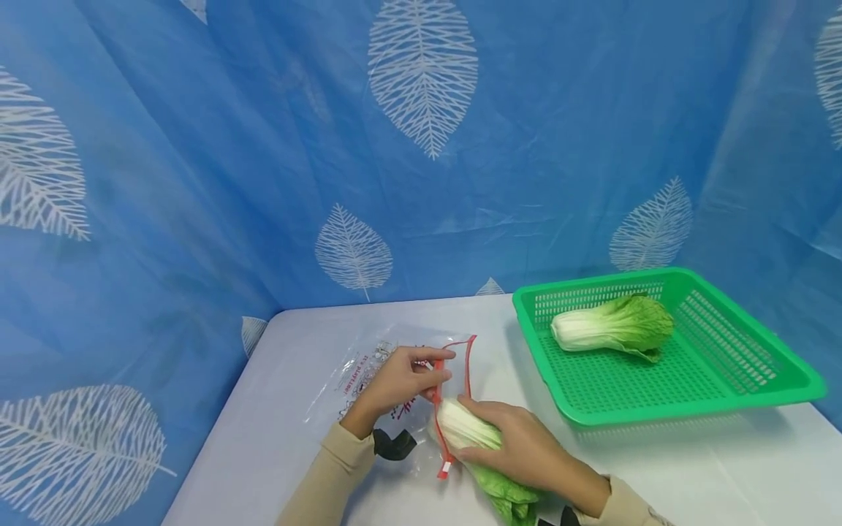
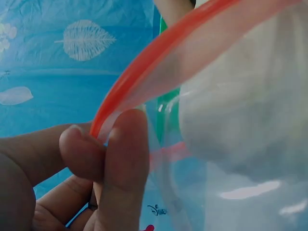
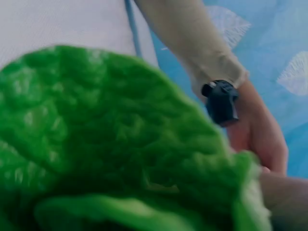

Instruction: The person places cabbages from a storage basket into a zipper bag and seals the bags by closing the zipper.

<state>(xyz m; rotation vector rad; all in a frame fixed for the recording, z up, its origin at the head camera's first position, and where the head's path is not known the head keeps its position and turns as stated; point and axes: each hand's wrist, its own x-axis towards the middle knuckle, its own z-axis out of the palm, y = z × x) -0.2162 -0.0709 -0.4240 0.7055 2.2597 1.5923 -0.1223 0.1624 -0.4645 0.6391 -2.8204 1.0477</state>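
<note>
Between thumb and fingers my left hand pinches the red-edged mouth of a clear zip bag, as the left wrist view shows close up along the red zip strip. My right hand grips a napa cabbage around its side. The cabbage's white base points into the bag's open mouth, and its green leaves trail toward the table's front. In the right wrist view the cabbage's leaves fill most of the picture and hide the right hand's fingers. Printed drawings and lettering mark the bag.
A green plastic basket stands at the right of the white table, with another napa cabbage lying in it. Blue cloth with white leaf prints hangs behind and at the left. A black wrist camera sits at the left wrist.
</note>
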